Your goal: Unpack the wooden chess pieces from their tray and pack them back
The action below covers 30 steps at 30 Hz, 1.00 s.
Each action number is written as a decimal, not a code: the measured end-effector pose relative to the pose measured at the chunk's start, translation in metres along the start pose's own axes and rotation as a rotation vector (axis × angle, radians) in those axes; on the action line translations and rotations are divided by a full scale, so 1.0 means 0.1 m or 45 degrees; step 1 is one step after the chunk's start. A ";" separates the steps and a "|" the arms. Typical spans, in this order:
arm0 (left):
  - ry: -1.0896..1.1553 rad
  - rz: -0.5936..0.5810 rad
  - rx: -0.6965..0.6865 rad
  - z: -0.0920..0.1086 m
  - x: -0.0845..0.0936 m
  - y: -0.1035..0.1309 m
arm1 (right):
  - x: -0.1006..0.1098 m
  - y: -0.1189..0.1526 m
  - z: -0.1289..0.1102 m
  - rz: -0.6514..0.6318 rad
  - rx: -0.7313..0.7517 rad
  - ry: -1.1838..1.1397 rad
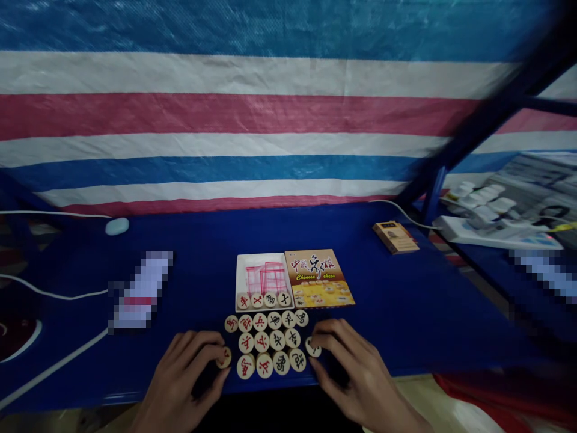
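My left hand (186, 374) is closed, its fingertips on a round Chinese chess piece (224, 359) with a red character. On the other side, the fingers of my right hand (354, 368) hold a chess piece (312, 347) with a black character. Between my hands lie several pieces in rows, red characters such as this red piece (246, 365) to the left and black ones such as this black piece (297, 360) to the right. Behind them, a white box tray (241, 273) contains a row of pieces and a pink-lined sheet. A brown Chinese chess lid (321, 273) adjoins the tray.
The blue table (202, 234) backs onto a striped tarp (252, 114). A blurred-out phone (142, 291), white cable (56, 373) and pale blue rounded object (117, 226) are on the left. A small brown box (396, 237) and a white power strip (496, 234) are on the right.
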<state>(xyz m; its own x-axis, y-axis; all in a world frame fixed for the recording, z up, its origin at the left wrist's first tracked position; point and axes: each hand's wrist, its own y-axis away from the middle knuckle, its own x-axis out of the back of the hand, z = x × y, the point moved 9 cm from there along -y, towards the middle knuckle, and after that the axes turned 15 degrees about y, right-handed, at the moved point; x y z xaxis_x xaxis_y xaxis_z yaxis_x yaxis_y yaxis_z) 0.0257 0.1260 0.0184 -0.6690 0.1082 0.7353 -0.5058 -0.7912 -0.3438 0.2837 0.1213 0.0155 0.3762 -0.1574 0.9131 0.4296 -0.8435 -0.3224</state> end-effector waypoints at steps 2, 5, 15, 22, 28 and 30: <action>0.057 0.034 -0.006 0.00 0.01 0.01 | 0.01 0.01 0.01 0.034 -0.004 -0.031; 0.202 0.199 0.044 -0.02 0.13 -0.01 | 0.07 0.02 0.04 0.140 -0.066 -0.092; 0.376 0.534 0.169 0.07 0.15 -0.55 | 0.18 -0.53 -0.13 0.440 -0.046 -0.144; 0.531 0.481 0.078 0.09 -0.10 -0.68 | 0.15 -0.60 -0.19 0.463 -0.023 -0.194; 0.526 0.432 0.018 0.14 -0.10 -0.62 | 0.15 -0.63 -0.23 0.439 0.009 -0.183; 0.541 0.448 0.010 0.15 -0.07 -0.61 | 0.14 -0.64 -0.22 0.434 0.004 -0.216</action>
<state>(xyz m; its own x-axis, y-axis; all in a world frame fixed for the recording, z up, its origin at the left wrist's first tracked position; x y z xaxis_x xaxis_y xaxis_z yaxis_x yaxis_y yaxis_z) 0.0695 0.1648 0.0431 -0.9587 0.0690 0.2758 -0.2094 -0.8276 -0.5208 0.2431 0.1615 0.0544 0.6282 -0.3412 0.6993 0.2587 -0.7560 -0.6013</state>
